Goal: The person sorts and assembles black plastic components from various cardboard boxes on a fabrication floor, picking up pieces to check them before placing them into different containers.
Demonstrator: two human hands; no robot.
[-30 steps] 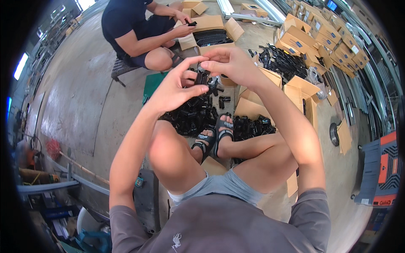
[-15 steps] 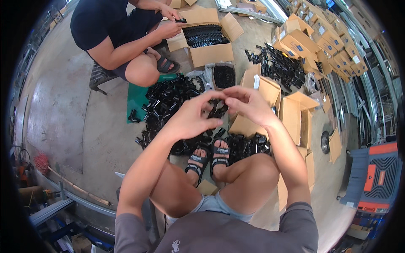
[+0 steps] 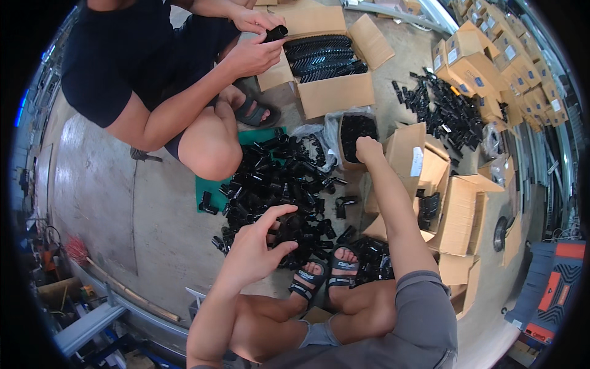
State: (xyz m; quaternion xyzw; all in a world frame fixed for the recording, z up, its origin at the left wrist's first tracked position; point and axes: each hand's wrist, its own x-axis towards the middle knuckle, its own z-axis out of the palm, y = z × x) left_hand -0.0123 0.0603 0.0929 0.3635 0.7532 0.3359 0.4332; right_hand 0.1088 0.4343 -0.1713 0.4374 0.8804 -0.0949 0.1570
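My left hand (image 3: 261,249) is above the heap, thumb and forefinger curved round a black tubular fitting (image 3: 286,228) that partly blends into the dark parts behind it. My right hand (image 3: 370,149) reaches forward to a small box of tiny black parts (image 3: 357,127); its fingers are curled down at the near edge, and what they hold is hidden. Below the left hand spreads a heap of shiny black pipe fittings (image 3: 276,178), partly on a green sheet (image 3: 209,186). More black parts in clear plastic (image 3: 373,259) lie beside my sandalled feet.
Across from me sits a co-worker, whose hands (image 3: 258,46) hold a black fitting. Near them, an open carton (image 3: 338,98) contains rows of black parts. Open cartons (image 3: 458,215) stand to my right, with another black heap (image 3: 445,107) and stacked boxes (image 3: 516,58) beyond.
My hands have parted from being together over the heap. The right has moved forward to the small box; the left has lowered, keeping a black fitting. The view has shifted.
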